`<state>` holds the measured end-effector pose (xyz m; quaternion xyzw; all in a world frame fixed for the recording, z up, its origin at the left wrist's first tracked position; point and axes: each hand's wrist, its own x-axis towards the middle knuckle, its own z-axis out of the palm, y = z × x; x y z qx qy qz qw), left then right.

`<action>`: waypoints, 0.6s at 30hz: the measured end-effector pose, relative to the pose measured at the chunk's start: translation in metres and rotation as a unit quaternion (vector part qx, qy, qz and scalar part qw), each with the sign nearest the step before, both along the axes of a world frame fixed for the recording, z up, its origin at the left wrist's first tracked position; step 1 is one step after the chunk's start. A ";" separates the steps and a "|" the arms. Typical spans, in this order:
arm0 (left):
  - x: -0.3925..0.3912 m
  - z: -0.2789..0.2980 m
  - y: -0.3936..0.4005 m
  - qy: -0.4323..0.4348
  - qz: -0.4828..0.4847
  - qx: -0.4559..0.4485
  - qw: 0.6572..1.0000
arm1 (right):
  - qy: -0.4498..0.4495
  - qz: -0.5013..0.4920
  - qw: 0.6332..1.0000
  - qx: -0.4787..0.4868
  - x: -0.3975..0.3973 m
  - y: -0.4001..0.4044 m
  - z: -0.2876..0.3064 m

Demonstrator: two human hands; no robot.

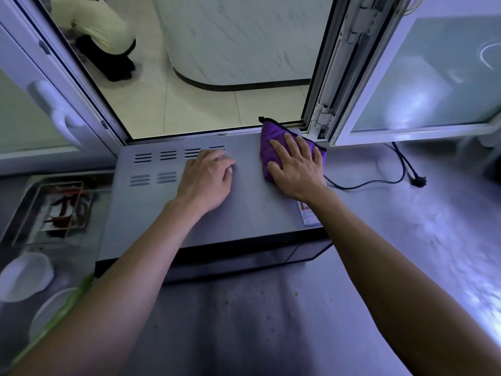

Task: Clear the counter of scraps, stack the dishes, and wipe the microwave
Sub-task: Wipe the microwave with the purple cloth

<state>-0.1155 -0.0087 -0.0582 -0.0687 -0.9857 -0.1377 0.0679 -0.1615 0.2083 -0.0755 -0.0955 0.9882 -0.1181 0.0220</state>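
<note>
A grey microwave [244, 213] stands on the counter below an open window, its flat top facing me. My right hand [295, 169] lies flat on a purple cloth [271, 139] at the back right corner of that top, fingers spread over the fabric. My left hand [206, 180] rests on the bare top near the vent slots [168, 156], fingers loosely curled, holding nothing. White dishes [25, 276] sit at the lower left of the counter.
A metal tray [21, 210] with a wire rack and red-brown scraps lies left of the microwave. The microwave's black power cord [379, 183] trails unplugged across the grey counter [406, 240] at right. The open window sash [423, 131] juts in at right. A person crouches outside [95, 25].
</note>
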 end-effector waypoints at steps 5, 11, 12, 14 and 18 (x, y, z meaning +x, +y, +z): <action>-0.008 -0.003 -0.020 0.003 0.005 -0.001 1.000 | -0.002 0.010 1.000 0.006 -0.025 -0.022 0.000; 0.007 -0.002 -0.047 0.021 0.001 -0.005 1.000 | -0.004 0.022 1.000 0.003 -0.024 -0.058 -0.003; 0.012 -0.002 -0.052 0.021 0.005 -0.005 1.000 | -0.006 0.027 1.000 0.002 -0.022 -0.067 -0.003; 0.022 0.000 -0.063 0.018 0.017 -0.005 1.000 | -0.004 0.036 0.999 -0.006 -0.015 -0.084 -0.004; 0.046 0.004 -0.092 0.021 0.034 -0.006 0.999 | -0.005 0.054 0.998 -0.010 -0.003 -0.117 -0.005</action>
